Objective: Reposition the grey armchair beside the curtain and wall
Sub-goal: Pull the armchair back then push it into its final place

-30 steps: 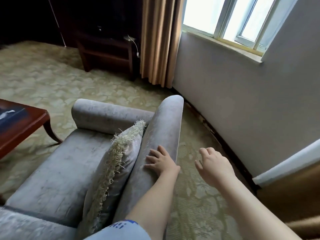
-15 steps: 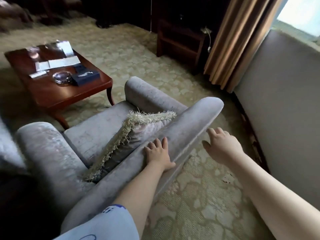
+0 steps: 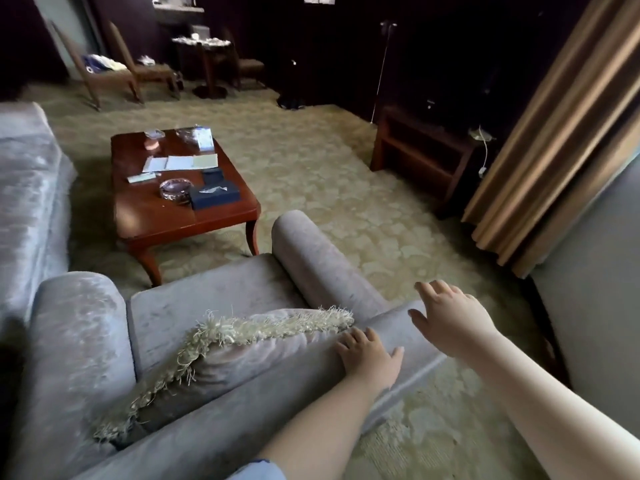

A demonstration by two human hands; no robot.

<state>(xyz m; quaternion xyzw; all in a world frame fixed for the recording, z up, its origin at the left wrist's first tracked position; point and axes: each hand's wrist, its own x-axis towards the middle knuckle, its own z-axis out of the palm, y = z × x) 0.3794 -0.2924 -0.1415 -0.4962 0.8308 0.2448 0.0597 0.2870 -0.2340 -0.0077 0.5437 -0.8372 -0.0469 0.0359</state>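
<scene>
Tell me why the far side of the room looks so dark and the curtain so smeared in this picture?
Head view: light falls on the carpet and grey armchair near the curtain, while the back wall stays in deep shadow. Head view: the curtain's folds are streaked by motion blur, and the right hand is slightly soft. Head view: the wide-angle lens bends lines near the edges.

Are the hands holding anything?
Nothing is gripped: the left hand rests flat on the grey velvet armchair's back; the right hand is open at its corner.

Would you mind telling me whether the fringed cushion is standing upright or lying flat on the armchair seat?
Upright, roughly: the fringed cushion stands on edge, leaning against the armchair back, fringe uppermost.
</scene>
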